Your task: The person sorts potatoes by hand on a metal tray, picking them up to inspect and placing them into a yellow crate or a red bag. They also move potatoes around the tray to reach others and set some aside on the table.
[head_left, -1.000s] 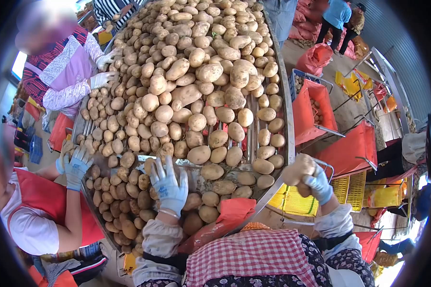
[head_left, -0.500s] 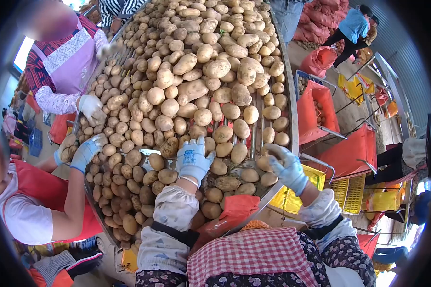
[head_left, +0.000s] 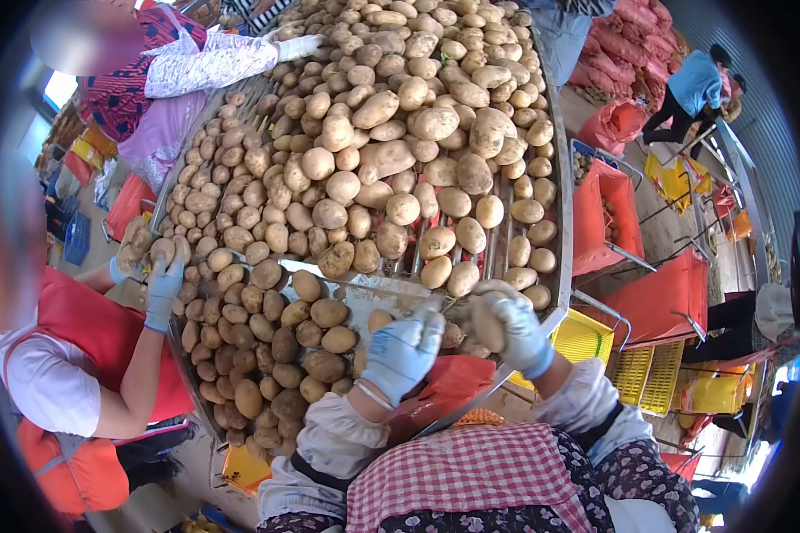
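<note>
Potatoes (head_left: 378,108) lie heaped on a slatted metal sorting table (head_left: 391,289) in front of me. My right hand (head_left: 523,333), in a white and blue glove, grips a potato (head_left: 487,322) above the table's near right corner. Close to its left, my left hand (head_left: 402,351), gloved alike, has its fingers curled inward; whatever they hold is hidden and a little blurred. Loose potatoes (head_left: 452,336) lie between the two hands. Beneath them, a red bag (head_left: 453,384) hangs at the near edge, and more potatoes (head_left: 284,346) fill the lower tray on the left.
A co-worker in a red apron (head_left: 93,333) holds potatoes at the left edge. Behind, another person's gloved hand (head_left: 300,48) reaches onto the heap. Red bags on frames (head_left: 606,218) and yellow crates (head_left: 633,369) stand to the right, with stacked red sacks (head_left: 618,53) farther back.
My left hand has moved right, towards my right hand, its fingers now curled. Potatoes near my hands have gone, exposing metal. The person behind now reaches onto the heap. The view has shifted.
</note>
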Available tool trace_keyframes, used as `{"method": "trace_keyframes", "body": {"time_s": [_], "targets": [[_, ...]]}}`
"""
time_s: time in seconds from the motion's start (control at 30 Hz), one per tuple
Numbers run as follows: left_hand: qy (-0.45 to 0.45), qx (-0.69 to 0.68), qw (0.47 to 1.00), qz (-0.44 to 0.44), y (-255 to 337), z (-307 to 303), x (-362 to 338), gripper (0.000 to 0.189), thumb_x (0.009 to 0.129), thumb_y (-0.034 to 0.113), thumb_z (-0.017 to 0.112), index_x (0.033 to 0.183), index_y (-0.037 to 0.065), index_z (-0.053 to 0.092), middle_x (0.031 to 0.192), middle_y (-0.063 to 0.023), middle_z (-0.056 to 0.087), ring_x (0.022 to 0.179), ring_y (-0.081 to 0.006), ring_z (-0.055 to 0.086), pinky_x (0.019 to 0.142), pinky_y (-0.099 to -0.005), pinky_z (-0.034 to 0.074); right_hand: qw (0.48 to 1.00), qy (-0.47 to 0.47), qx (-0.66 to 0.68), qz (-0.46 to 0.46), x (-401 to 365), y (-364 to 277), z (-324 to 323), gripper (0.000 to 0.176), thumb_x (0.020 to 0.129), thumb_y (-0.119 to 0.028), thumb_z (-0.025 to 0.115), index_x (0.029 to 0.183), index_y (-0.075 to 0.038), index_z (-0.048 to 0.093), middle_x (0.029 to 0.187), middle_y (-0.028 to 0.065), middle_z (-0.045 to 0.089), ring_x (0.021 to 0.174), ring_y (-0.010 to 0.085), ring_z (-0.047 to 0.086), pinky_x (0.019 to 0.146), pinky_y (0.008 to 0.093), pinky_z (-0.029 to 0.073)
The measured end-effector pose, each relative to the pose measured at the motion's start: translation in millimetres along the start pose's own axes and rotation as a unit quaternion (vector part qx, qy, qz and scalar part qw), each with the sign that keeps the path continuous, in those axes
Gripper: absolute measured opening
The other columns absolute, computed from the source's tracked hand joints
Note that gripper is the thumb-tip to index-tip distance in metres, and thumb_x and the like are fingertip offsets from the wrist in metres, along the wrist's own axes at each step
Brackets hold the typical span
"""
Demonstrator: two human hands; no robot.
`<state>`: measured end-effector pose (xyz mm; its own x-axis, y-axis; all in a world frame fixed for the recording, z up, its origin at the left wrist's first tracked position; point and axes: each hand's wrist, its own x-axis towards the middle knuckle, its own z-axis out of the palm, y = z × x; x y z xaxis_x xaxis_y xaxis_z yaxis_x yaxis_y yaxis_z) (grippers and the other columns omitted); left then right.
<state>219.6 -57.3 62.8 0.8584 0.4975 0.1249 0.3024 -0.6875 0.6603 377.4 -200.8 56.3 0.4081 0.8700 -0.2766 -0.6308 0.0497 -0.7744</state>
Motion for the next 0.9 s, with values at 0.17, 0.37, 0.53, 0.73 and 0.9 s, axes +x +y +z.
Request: {"method": "trace_keyframes", "body": {"time_s": [0.17,0.37,0.53,0.73,0.9], "targets": [[0.194,0.386,0.891,-0.139,-115.8,-39.2,-31.7,0.053,0.091,0.033,0.054,0.138,0.008,0.049,0.141,-0.0233,0.044,0.133,-0.0422,0.036,0.109,-0.0503,0.030,0.973,0.222,-0.048,-0.047,-65.1,-66.8,-128.6,0.046,0.095,-0.050,0.049,0.110,-0.008,0.058,0.089,0.0164,0.068,0.065,0.0253,0.064,0.062,0.0364,0.054],[0.060,0.200,0.975,-0.081,-88.1,-21.9,-84.4,0.056,0.085,0.034,0.061,0.134,0.009,0.051,0.140,-0.0235,0.043,0.133,-0.0422,0.034,0.110,-0.0508,0.027,0.641,0.346,-0.660,-0.183,-74.9,-61.8,-183.1,0.037,0.089,-0.013,0.059,0.124,-0.002,0.058,0.126,0.0166,0.058,0.116,0.0292,0.056,0.098,0.0362,0.045],[0.041,0.098,0.988,0.108,-62.8,-31.2,-39.3,0.017,0.084,0.022,0.063,0.093,0.009,0.070,0.097,-0.0085,0.069,0.087,-0.0263,0.065,0.080,-0.0422,0.052,0.770,0.123,-0.602,-0.169,48.5,-42.5,-23.6,0.044,0.085,-0.020,0.065,0.127,-0.011,0.057,0.130,0.0159,0.056,0.117,0.0346,0.056,0.100,0.0377,0.045],[0.270,0.046,0.962,0.002,-105.2,-41.5,74.6,0.054,0.083,0.022,0.065,0.133,0.007,0.050,0.129,-0.0202,0.055,0.111,-0.0374,0.057,0.099,-0.0446,0.043,0.610,0.025,-0.792,-0.011,194.1,-29.7,74.4,0.063,0.083,-0.037,0.064,0.138,-0.014,0.044,0.144,0.0165,0.043,0.119,0.0358,0.055,0.097,0.0423,0.047],[0.213,0.214,0.952,0.050,-129.7,-58.9,151.5,0.063,0.083,0.032,0.067,0.137,0.008,0.045,0.130,-0.0182,0.053,0.109,-0.0358,0.058,0.094,-0.0460,0.046,0.719,-0.069,-0.691,0.017,192.9,-33.9,53.8,0.064,0.081,-0.041,0.067,0.135,-0.014,0.047,0.113,0.0157,0.065,0.105,0.0336,0.063,0.092,0.0394,0.050]]}}
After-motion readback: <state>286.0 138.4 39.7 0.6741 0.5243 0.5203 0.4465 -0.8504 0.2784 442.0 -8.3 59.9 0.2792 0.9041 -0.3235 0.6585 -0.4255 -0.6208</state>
